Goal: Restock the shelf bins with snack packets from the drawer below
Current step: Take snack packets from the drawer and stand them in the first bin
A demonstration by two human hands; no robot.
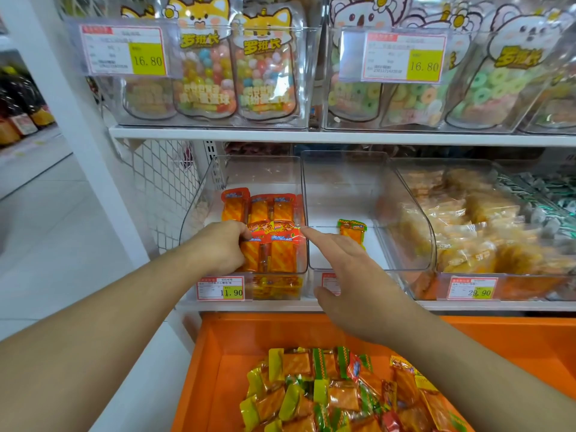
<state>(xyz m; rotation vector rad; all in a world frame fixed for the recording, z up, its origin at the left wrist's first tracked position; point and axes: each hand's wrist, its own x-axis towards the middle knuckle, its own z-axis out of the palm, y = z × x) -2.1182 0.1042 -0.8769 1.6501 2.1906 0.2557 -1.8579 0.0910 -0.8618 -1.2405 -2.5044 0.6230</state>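
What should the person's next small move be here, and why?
Probably let go: the left hand already grips red packets inside the left bin. The middle bin holds one green-topped packet, so the open right hand might fetch more from the orange drawer.

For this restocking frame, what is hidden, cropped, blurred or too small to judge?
- Head view: fingertips of the left hand are tucked behind the red packets, so the exact grip is hidden.
- Small print on the 11.90 price label is too small to read.
- The middle bin's label is covered by the right hand.
- The orange drawer is cut off by the bottom edge.
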